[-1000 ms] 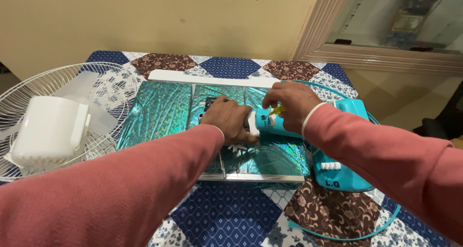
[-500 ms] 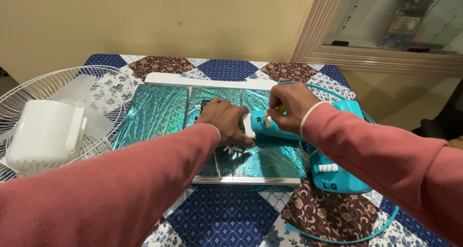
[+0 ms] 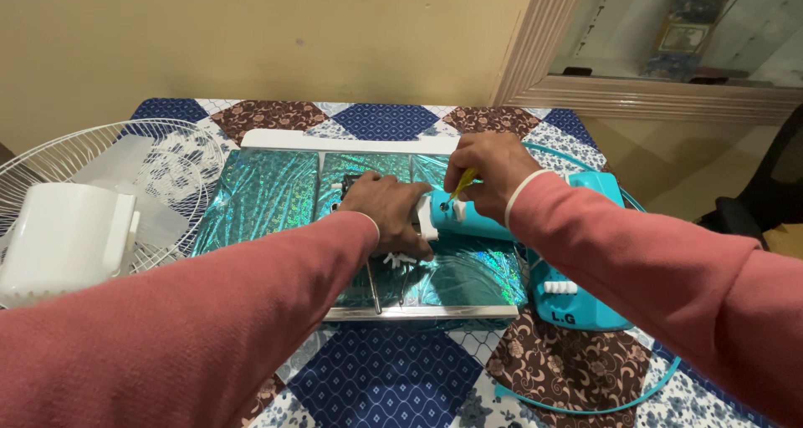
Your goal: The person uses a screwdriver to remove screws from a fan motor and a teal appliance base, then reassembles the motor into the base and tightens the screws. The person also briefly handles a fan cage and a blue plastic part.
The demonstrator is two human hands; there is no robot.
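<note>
My left hand (image 3: 386, 212) presses down on the white end of a turquoise fan neck (image 3: 473, 218) that lies across a shiny teal mat (image 3: 263, 198). My right hand (image 3: 489, 174) grips a small yellow-handled tool (image 3: 461, 184), its tip against the top of the turquoise neck close to the left hand. The neck runs right into a turquoise fan base (image 3: 577, 298) with white buttons. Small white parts (image 3: 400, 261) lie just below my left hand. Both arms wear pink-red sleeves.
A white fan grille with its motor housing (image 3: 71, 231) lies at the left. A white bar (image 3: 347, 141) edges the mat's far side, a metal strip (image 3: 422, 313) its near side. A turquoise cord (image 3: 585, 407) loops at the right over the patchwork cloth (image 3: 385, 378).
Both hands have stayed on the turquoise neck, shifting only slightly. The camera view has moved a little, bringing the mat's near edge lower in view.
</note>
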